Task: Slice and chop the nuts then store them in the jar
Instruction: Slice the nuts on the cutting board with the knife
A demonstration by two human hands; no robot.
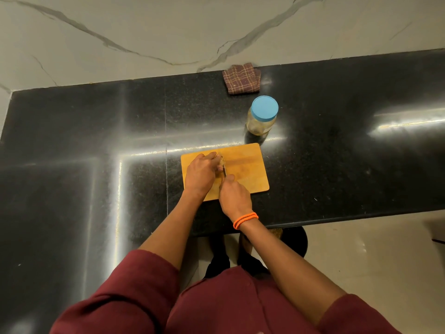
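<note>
Chopping nuts [220,160] on board [243,165]. Left hand [201,173] pinning nuts, fingers curled; right hand [234,196] gripping knife [225,171]. Jar [262,118] standing capped beyond board. Advising: tucking fingertips, keeping strokes short.

Under the right hand [234,196] lies a rectangular, pale, smooth matt wooden cutting board [245,169] on a glossy speckled black stone counter [96,141]. Beyond the hand stands a clear glossy jar [260,122] with a matt blue plastic lid [265,107]; farther off, a maroon checked woven cloth [241,79].
</note>
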